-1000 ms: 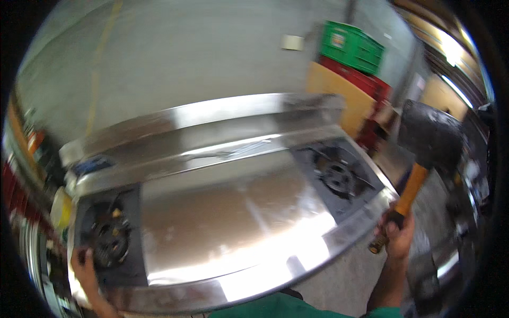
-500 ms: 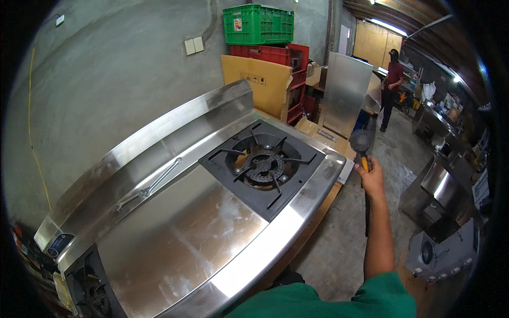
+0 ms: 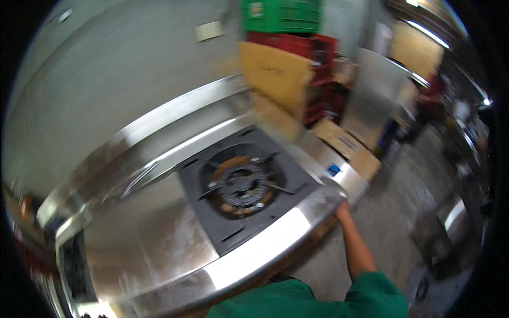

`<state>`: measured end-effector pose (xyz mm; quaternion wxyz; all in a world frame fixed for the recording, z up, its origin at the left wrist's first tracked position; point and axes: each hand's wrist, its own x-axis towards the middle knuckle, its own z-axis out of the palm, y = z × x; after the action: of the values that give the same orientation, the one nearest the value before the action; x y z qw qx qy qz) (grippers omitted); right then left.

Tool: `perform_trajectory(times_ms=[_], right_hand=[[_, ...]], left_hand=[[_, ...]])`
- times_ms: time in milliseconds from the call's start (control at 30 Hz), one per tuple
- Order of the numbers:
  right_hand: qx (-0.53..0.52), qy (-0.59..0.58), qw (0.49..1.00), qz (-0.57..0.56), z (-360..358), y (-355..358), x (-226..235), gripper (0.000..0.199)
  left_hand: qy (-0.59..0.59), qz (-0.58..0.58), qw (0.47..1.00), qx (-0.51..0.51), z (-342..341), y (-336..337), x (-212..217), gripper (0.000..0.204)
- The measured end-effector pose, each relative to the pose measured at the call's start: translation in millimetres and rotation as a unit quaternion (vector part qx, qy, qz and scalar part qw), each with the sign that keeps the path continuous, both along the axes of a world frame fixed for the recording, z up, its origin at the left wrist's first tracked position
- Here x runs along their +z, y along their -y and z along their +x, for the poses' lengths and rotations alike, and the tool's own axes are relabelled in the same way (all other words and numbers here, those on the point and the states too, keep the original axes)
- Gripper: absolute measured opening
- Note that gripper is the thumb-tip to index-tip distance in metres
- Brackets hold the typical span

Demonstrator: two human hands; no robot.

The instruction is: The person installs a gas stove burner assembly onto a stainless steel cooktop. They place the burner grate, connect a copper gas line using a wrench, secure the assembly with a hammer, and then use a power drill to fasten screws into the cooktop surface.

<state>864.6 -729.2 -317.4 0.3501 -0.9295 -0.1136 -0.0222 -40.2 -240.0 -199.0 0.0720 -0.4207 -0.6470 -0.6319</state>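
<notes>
The right hand [image 3: 343, 211] touches the front corner edge of the shiny stainless-steel stove top [image 3: 159, 238], but its grip is hidden, so I cannot tell.

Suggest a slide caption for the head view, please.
Right hand grips the stainless stove corner beside its burner.

grey wall [image 3: 106, 69], concrete floor [image 3: 403, 212], green crate [image 3: 281, 15] atop red crates [image 3: 297, 45], cardboard sheet [image 3: 273, 74].

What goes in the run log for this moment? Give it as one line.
right hand: on front corner of stove | left hand: out of view | burner: unlit, bare | boxes: on floor beyond stove
</notes>
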Motion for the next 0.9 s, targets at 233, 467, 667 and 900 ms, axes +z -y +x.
perform_trajectory(times_ms=[233, 467, 667, 900], right_hand=[[0.116, 0.079, 0.99, 0.003, 45.5, -38.3, 24.7, 0.04], [0.259, 0.154, 0.953, 0.035, -48.6, -154.4, 62.4, 0.036], [0.309, 0.229, 0.922, 0.051, -128.3, -166.3, 108.7, 0.033], [0.325, 0.366, 0.87, 0.064, -194.4, -164.2, 209.2, 0.03]], left_hand=[[0.11, -0.197, 0.971, -0.086, 79.7, 110.5, -85.1, 0.023], [0.201, -0.536, 0.811, -0.119, 77.7, 262.9, -229.2, 0.038], [0.235, -0.633, 0.703, -0.224, 91.6, 316.0, -314.4, 0.044], [-0.135, -0.657, 0.607, -0.426, 100.7, 263.1, -475.3, 0.047]])
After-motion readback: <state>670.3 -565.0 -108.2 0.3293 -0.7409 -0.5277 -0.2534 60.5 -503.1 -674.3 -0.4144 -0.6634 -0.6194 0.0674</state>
